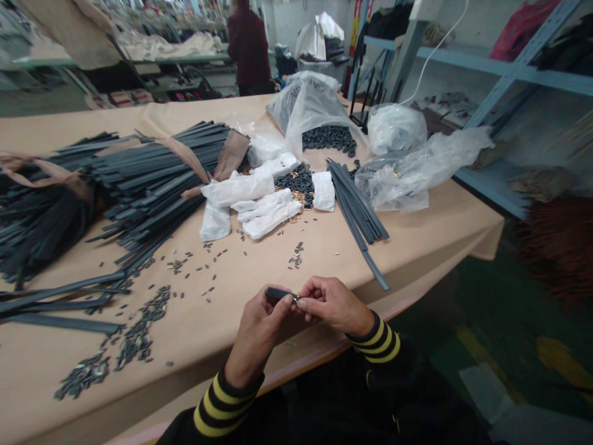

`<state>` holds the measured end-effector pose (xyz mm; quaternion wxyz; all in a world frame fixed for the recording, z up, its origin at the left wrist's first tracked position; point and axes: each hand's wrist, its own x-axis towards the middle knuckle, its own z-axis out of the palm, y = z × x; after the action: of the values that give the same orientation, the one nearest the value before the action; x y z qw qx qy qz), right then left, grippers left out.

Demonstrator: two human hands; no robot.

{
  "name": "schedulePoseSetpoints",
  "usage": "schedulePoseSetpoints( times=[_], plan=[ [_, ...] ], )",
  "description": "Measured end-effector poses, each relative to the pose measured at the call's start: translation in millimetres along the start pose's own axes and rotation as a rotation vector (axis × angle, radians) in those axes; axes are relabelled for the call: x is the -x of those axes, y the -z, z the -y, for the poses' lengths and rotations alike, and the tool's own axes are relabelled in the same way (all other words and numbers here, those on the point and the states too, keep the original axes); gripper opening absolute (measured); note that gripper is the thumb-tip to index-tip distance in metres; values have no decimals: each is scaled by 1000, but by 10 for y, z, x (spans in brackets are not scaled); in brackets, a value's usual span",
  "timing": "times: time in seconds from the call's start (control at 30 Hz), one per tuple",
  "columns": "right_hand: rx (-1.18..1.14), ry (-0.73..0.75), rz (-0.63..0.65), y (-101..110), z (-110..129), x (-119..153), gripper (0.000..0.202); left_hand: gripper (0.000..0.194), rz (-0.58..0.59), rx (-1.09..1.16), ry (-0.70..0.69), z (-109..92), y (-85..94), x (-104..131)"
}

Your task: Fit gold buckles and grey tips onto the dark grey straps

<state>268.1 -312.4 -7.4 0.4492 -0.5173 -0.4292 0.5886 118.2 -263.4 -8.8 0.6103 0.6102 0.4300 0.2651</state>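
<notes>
Near the table's front edge, my left hand (257, 324) is closed around a dark grey strap (277, 293), with thumb and fingers pinching it. My right hand (334, 304) meets it from the other side, its fingertips pinched on a small gold-coloured metal buckle (296, 299) at the strap's end. Fingers partly cover the buckle, so its exact shape is unclear. Beyond my hands lies a little pile of small dark pieces (296, 254). A fan of finished-looking dark straps (359, 204) rests to the right, one reaching toward the table edge.
Bundles of dark straps (152, 173) tied with cloth bands fill the left side. Small dark pieces (143, 324) are scattered at front left. White packets (269, 213) and an open plastic bag (315, 111) sit farther back. Blue shelving (491, 65) stands right; a person (249, 46) is behind.
</notes>
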Motion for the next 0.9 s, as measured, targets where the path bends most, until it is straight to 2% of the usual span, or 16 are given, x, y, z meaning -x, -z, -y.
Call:
schedulePoseSetpoints(
  times=[0.13,0.23,0.3,0.4,0.5,0.6,0.77,0.83,0.9],
  plan=[
    [123,42,-99,-36,-85,-47,13,16,-51,-176,-137,-42,-51,77],
    [265,118,-173,-2,-99,-49,12,25,3,-150,-178,-65,-17,126],
    [295,149,-142,35,-82,-28,12,28,130,-24,-94,-77,56,129],
    [275,141,-13,69,-43,11,13,25,317,246,118,-85,161,95],
    [332,151,36,57,-8,30,12,17,368,419,183,-74,171,58],
    [402,150,38,27,16,27,11,20,403,490,219,-45,118,44],
    [357,60,85,17,22,31,12,18,432,501,208,-9,107,44],
    [290,1,131,40,21,44,13,19,388,512,191,3,129,39],
    [236,-38,178,75,23,62,14,18,291,504,174,22,146,29]
  ],
)
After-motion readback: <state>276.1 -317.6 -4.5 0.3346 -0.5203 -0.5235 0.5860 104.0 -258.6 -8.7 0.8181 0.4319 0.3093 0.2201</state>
